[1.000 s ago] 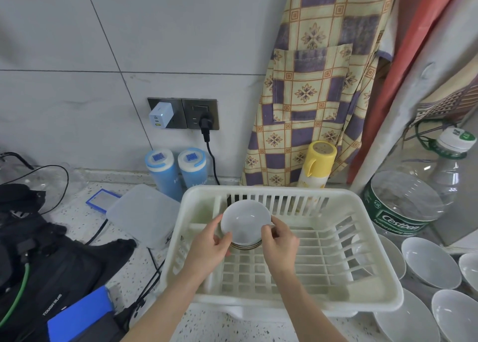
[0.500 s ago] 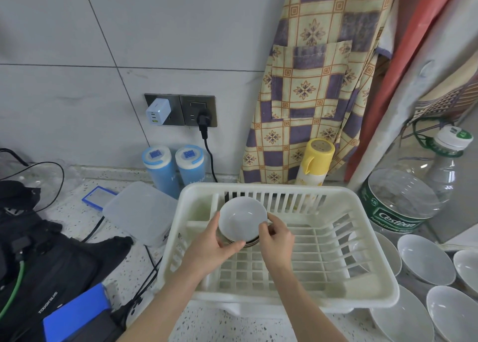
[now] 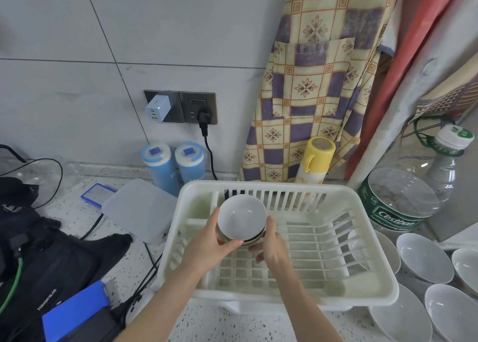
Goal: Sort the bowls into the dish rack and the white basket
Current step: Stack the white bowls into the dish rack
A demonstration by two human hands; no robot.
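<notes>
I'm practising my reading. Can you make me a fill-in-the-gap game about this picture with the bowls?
1. Both hands hold a small stack of ____ over the white dish rack.
2. The spray can behind the rack has a ____ cap.
3. Two ____ tubs stand by the wall, under the sockets.
4. The black plug sits in the wall ____.

Missing words: bowls, yellow, blue, socket

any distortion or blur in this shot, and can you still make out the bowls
Head view: wide-angle bend curves the wall tile lines and stretches the edges; light is soft and even, little glare; the stack of bowls between left hand and right hand reads sharp.
</notes>
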